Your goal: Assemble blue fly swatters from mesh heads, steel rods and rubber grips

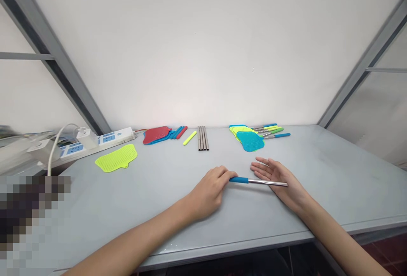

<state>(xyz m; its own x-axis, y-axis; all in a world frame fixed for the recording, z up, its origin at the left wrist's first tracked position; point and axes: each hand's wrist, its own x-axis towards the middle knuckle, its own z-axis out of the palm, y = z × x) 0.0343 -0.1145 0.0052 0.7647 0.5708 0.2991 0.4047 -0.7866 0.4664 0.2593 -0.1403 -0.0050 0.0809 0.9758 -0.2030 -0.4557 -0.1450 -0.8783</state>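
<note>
My left hand (211,191) is closed around the blue grip of a metal fly swatter handle (263,181), which points to the right above the table. Its bare metal end lies across the palm of my right hand (282,182). That hand is open, palm up, with the fingers stretched out to the left. Beyond my hands, several metal tubes (203,139) lie side by side. A yellow-green grip (190,138) is to their left, near red and blue grips (179,132). A loose yellow-green swatter head (117,158) lies at the left.
Red and blue swatter heads (157,135) are stacked at the back left. Several fly swatters with handles (251,140) lie in a pile at the back right. A power strip (98,141) with plugs and a white cable runs along the left edge of the grey table (343,174).
</note>
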